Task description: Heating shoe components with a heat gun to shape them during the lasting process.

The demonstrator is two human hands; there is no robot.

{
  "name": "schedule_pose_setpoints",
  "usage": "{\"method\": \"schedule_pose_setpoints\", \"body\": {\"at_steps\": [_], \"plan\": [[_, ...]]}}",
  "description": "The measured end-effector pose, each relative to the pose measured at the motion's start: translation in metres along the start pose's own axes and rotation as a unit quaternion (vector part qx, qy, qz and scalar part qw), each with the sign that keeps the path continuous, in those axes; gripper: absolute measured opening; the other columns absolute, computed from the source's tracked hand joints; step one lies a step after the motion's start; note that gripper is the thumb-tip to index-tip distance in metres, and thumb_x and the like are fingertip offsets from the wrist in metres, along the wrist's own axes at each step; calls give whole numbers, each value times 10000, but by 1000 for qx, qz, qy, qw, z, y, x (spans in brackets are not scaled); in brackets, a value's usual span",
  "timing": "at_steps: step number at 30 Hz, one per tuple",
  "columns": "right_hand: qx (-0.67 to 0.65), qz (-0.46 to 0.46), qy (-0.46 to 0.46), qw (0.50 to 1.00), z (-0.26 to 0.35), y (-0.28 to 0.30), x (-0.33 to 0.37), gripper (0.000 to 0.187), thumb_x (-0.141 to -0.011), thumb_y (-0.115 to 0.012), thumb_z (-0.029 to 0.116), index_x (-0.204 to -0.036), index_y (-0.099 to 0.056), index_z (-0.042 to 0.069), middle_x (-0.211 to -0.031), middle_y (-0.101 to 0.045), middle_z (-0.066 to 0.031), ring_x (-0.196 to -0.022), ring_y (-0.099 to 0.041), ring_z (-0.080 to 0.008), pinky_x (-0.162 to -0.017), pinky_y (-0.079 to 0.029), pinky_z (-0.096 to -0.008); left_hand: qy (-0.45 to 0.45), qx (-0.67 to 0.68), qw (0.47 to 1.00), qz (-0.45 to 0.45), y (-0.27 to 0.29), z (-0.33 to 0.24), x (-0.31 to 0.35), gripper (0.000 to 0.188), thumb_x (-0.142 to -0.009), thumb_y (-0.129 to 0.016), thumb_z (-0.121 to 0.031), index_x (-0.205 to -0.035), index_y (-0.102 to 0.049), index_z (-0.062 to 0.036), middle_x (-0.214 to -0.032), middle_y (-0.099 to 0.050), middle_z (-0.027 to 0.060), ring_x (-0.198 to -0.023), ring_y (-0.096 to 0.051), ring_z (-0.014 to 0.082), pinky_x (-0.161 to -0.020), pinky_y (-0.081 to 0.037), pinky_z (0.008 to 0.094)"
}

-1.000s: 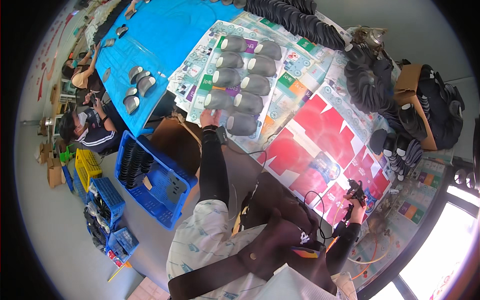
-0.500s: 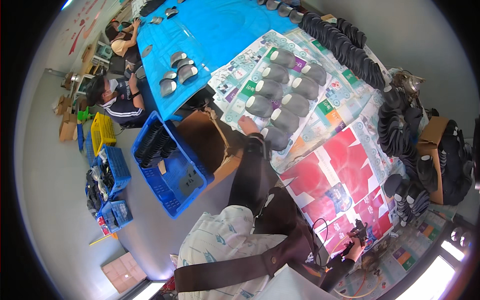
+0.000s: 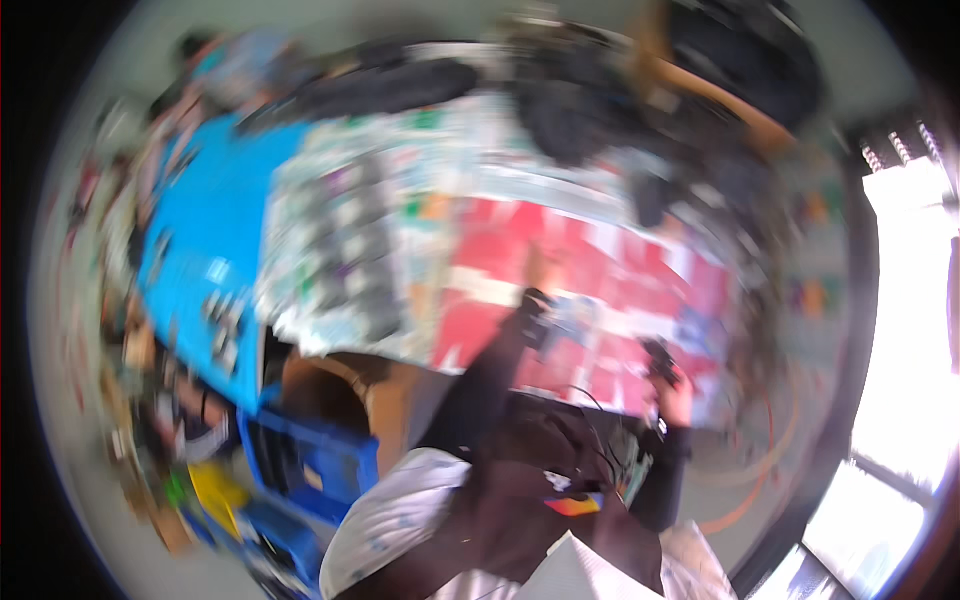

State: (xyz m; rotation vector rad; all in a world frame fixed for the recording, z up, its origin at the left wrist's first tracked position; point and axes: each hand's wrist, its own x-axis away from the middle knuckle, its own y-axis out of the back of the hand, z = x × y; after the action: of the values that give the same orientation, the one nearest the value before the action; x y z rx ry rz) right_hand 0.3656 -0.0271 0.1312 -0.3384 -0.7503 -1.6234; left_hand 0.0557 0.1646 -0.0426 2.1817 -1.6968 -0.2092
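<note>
Frame v. blurred w/ motion, so detail is thin. Landmark: red sheets (image 3: 590, 270) spread on the table, mid-right of view.

Left hand (image 3: 537, 312), dark sleeve, reaches over the near part of the red sheets, about their centre. It looks to have a small dark item (image 3: 541, 300) at the fingertips, but blur hides whether fingers are closed on it or just touching; can't tell.

Right hand (image 3: 668, 375) sits at the near right corner of the red sheets, just by the table edge. Fingers wrapped round a dark tool (image 3: 660, 355), gripping it; a thin cable (image 3: 600, 420) runs from that side back toward the body, below the red sheets.

Left of the red sheets: pale printed sheets (image 3: 370, 240) w/ rows of grey pieces (image 3: 345, 250) lying on them. Further left again, blue cloth (image 3: 215, 240) w/ a few small grey bits on it.

Beyond the red sheets, far side of table: heaps of black parts (image 3: 570, 120), too smeared to tell what kind. A brown box (image 3: 720, 90) behind those, far right.

Nearer than the red sheets, lower left: cardboard box (image 3: 350, 395), then blue crates (image 3: 310, 465) on the floor, a yellow bin (image 3: 215, 490) beside them. Another person (image 3: 195, 415) sits left of the crates, well apart from the red sheets.

Bright window (image 3: 900, 330) off to the right of the red sheets.
</note>
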Motion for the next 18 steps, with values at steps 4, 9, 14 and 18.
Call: {"method": "schedule_pose_setpoints", "body": {"at_steps": [4, 9, 14, 18], "plan": [[-132, -53, 60, 988, -55, 48, 26, 392, -842, -712, 80, -1219, -627, 14, -831, -684, -29, -606, -600, -100, -499, -482, -283, -37, -103, 994, -1, -55, -58, -49, 561, -885, -733, -401, -1238, -546, -7, -1152, -678, 205, -1076, -660, 361, -921, -518, 455], [-78, -89, 18, 993, -83, 100, 61, 363, -848, -669, 65, -1204, -635, 4, -819, -654, -19, -607, -587, -82, -524, -487, -267, -56, -163, 984, 44, -146, -109, -107, 689, -828, -801, -374, -1311, -512, 24, -1256, -652, 224, -1138, -644, 378, -1002, -489, 426], [-53, -104, -25, 993, -90, 129, 79, 347, -869, -695, 100, -1197, -640, 3, -787, -638, -29, -590, -580, -79, -487, -485, -262, -228, -404, 881, 99, -214, -199, -95, 1104, -712, -859, -456, -1560, -260, -82, -1600, -282, 207, -1492, -250, 390, -1158, -222, 670], [-51, -98, -24, 994, -99, 139, 74, 348, -861, -692, 93, -1195, -641, 11, -774, -653, -55, -571, -594, -99, -494, -492, -282, -282, -564, 767, 122, -243, -198, -47, 1017, -728, -823, -489, -1544, -329, -138, -1580, -300, 174, -1468, -244, 466, -1107, -207, 754]]}}
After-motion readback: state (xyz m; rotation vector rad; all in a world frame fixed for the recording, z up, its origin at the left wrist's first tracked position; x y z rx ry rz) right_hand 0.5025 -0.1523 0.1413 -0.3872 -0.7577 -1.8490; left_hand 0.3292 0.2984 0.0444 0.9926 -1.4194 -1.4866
